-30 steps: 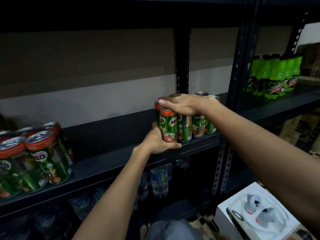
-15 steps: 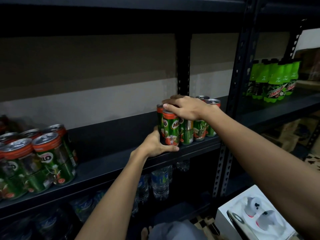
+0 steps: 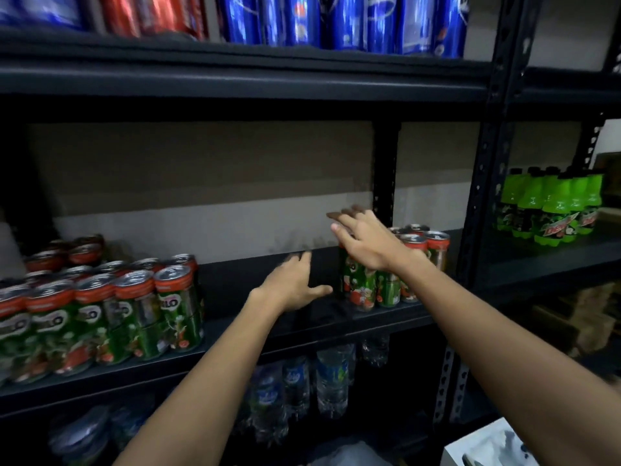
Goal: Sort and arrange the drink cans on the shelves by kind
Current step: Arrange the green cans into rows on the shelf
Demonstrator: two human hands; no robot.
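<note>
Dark metal shelving [image 3: 302, 317] fills the view. Nearest, the left hand [image 3: 292, 284] hovers released, fingers spread; the right hand [image 3: 366, 240] rests loosely atop the small Milo can cluster [image 3: 386, 280]. Full cans seem heavy, rigid, slick: grip their sides. Farther left stands another Milo group [image 3: 100, 314]; green bottles [image 3: 551, 210] sit beyond.

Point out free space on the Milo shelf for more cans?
Bare shelf lies between the left Milo pack and the right Milo cluster; the left hand hovers over it. Both ends are crowded.
</note>
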